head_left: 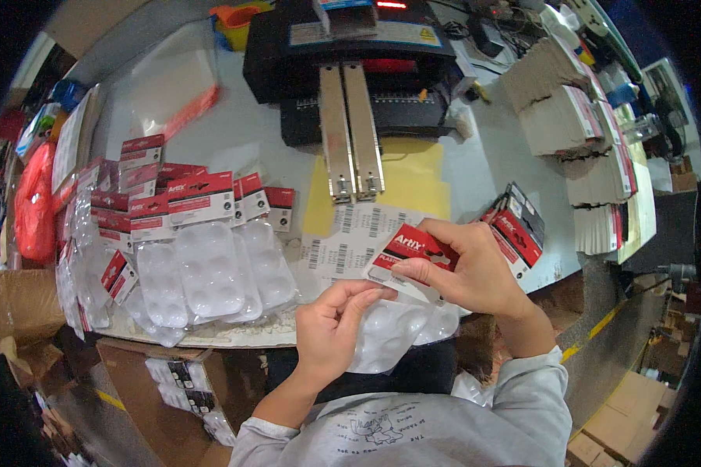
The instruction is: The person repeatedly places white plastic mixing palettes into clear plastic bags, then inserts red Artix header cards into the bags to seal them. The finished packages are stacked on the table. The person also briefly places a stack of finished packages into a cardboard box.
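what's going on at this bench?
A person's right hand grips a red-and-white cardboard header card; their left hand is pinched at its lower edge, anything between those fingertips hidden. A white moulded plastic tray with round wells shows below the card. Behind the hands lies a white sheet of barcode labels. Clear-bagged white plastic trays with red-and-white cards are heaped to the left.

Pale table [487, 148] | bagged palettes [210, 265] | yellow sheet [417, 175] | black machine [288, 62] | card stacks [561, 124]
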`<state>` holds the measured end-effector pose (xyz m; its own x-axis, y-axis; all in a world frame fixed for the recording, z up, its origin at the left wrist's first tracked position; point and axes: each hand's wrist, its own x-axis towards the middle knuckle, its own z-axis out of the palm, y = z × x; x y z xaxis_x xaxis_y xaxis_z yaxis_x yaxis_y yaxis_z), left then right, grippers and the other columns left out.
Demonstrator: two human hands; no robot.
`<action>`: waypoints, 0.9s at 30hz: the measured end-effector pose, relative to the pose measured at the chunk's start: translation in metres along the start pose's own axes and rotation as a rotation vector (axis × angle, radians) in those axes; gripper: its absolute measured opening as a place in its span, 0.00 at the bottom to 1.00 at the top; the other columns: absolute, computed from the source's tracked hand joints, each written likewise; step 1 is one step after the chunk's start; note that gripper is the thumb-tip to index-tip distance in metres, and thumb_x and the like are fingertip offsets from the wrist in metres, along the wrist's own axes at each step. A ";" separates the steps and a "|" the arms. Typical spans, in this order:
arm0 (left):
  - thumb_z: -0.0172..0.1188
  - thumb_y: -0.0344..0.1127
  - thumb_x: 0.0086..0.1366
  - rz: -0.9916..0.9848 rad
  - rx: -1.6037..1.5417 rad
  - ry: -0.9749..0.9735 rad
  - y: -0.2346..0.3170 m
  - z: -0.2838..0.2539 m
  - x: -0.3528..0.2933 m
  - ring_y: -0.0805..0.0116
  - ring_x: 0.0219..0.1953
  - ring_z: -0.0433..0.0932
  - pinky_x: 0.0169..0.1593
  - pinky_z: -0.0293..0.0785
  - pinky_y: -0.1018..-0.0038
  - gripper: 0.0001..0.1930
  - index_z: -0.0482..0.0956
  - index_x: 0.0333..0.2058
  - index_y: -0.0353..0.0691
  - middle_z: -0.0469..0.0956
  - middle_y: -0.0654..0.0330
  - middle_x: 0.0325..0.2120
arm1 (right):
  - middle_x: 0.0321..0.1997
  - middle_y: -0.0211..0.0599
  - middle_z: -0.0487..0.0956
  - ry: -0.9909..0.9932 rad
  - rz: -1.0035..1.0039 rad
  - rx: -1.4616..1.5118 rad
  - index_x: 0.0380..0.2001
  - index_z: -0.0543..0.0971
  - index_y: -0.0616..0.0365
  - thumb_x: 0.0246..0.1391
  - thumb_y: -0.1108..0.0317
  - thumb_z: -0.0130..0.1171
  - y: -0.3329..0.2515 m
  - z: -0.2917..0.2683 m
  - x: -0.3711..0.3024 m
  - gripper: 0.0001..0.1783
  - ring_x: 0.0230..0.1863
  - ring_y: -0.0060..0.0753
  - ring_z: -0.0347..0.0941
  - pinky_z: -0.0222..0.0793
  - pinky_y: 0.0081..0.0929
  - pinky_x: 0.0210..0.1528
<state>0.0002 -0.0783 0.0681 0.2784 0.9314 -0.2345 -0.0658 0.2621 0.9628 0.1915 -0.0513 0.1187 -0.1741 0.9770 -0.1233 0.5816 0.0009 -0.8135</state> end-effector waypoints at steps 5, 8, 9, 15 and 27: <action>0.58 0.32 0.63 0.016 0.194 0.093 -0.002 -0.009 0.002 0.84 0.23 0.70 0.27 0.66 0.84 0.07 0.80 0.31 0.34 0.79 0.64 0.20 | 0.16 0.39 0.71 -0.048 -0.123 -0.036 0.27 0.76 0.64 0.43 0.61 0.69 -0.003 0.006 0.010 0.17 0.16 0.27 0.63 0.61 0.22 0.21; 0.58 0.32 0.62 -0.001 0.093 0.124 -0.005 -0.007 0.002 0.85 0.21 0.67 0.25 0.64 0.84 0.07 0.79 0.31 0.33 0.76 0.67 0.17 | 0.16 0.40 0.72 -0.081 -0.173 -0.094 0.27 0.76 0.63 0.42 0.62 0.70 0.002 0.008 0.015 0.16 0.16 0.29 0.66 0.61 0.22 0.21; 0.58 0.32 0.62 0.042 0.126 0.134 -0.006 -0.007 0.002 0.85 0.22 0.67 0.26 0.64 0.84 0.07 0.79 0.31 0.33 0.75 0.67 0.18 | 0.17 0.39 0.73 -0.107 -0.185 -0.146 0.27 0.76 0.63 0.41 0.63 0.70 0.005 0.007 0.015 0.17 0.17 0.27 0.67 0.62 0.21 0.21; 0.56 0.32 0.64 0.128 0.076 0.378 -0.016 -0.016 0.008 0.83 0.27 0.67 0.31 0.64 0.84 0.09 0.79 0.33 0.30 0.75 0.68 0.23 | 0.21 0.34 0.79 -0.006 0.028 0.121 0.28 0.80 0.65 0.41 0.64 0.71 0.029 0.000 0.011 0.15 0.22 0.20 0.73 0.67 0.19 0.25; 0.48 0.38 0.68 -0.103 0.308 0.363 -0.028 -0.022 0.023 0.78 0.25 0.63 0.31 0.63 0.79 0.15 0.72 0.28 0.31 0.70 0.63 0.19 | 0.26 0.37 0.78 -0.250 0.523 0.809 0.27 0.76 0.67 0.56 0.67 0.55 0.050 0.025 0.004 0.12 0.24 0.24 0.76 0.72 0.20 0.23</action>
<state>-0.0124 -0.0585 0.0326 -0.0871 0.9469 -0.3095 0.2466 0.3215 0.9142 0.1999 -0.0523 0.0633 -0.2673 0.7399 -0.6174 -0.0678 -0.6535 -0.7539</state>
